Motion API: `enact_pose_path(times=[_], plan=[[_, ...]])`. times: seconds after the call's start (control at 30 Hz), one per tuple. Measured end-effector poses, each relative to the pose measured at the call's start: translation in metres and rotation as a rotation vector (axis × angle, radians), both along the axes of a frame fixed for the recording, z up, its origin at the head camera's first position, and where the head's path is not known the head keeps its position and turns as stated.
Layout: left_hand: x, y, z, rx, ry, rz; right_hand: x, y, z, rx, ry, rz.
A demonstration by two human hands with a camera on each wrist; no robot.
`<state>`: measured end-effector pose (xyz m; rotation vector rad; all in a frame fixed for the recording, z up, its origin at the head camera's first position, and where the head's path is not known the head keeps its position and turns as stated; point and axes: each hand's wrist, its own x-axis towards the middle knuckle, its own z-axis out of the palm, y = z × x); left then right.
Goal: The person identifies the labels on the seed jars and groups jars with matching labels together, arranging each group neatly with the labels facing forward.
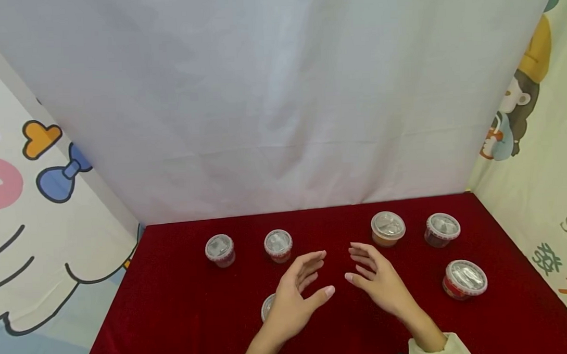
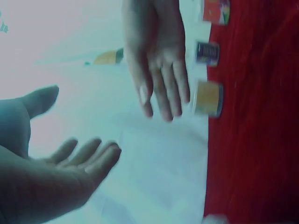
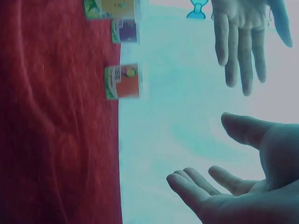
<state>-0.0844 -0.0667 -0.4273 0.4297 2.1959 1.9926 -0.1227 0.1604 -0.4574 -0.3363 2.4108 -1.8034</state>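
Fingers of the left hand (image 1: 292,304) and right hand (image 1: 383,284) are released, slightly bent, palms facing across a gap above the dark-red cloth-covered worktop (image 1: 175,306). The left hand partly hides 1 clear-lidded round plastic cup (image 1: 266,307). Right stands a red clear-lidded cup (image 1: 464,279); farther, a purple cup (image 1: 220,249) and red-orange cup (image 1: 278,245) left, an orange cup (image 1: 388,228) and dark-purple cup (image 1: 442,229) right, before a white cloth curtain (image 1: 262,94).
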Motion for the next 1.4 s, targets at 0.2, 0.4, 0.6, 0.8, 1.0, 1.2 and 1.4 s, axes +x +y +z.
enact_pose_path(times=[0.2, 0.4, 0.6, 0.8, 1.0, 1.2, 1.4], plan=[[-0.001, 0.032, -0.010, 0.042, -0.028, 0.063, -0.004, 0.014, -0.003, 0.018, 0.029, -0.059], [-0.006, 0.053, -0.023, 0.059, -0.057, 0.104, -0.006, 0.024, -0.004, 0.042, 0.064, -0.133], [-0.011, 0.065, -0.034, 0.057, -0.079, 0.141, -0.008, 0.030, -0.007, 0.034, 0.041, -0.184], [-0.017, 0.075, -0.044, 0.046, -0.093, 0.166, -0.009, 0.036, -0.010, 0.041, 0.037, -0.224], [-0.027, 0.083, -0.052, 0.053, -0.089, 0.186, -0.013, 0.044, -0.008, 0.048, 0.044, -0.280], [-0.038, 0.092, -0.056, 0.051, -0.087, 0.204, -0.017, 0.051, -0.009, 0.044, 0.040, -0.329], [-0.051, 0.103, -0.061, 0.048, -0.100, 0.218, -0.022, 0.054, -0.011, 0.030, 0.038, -0.375]])
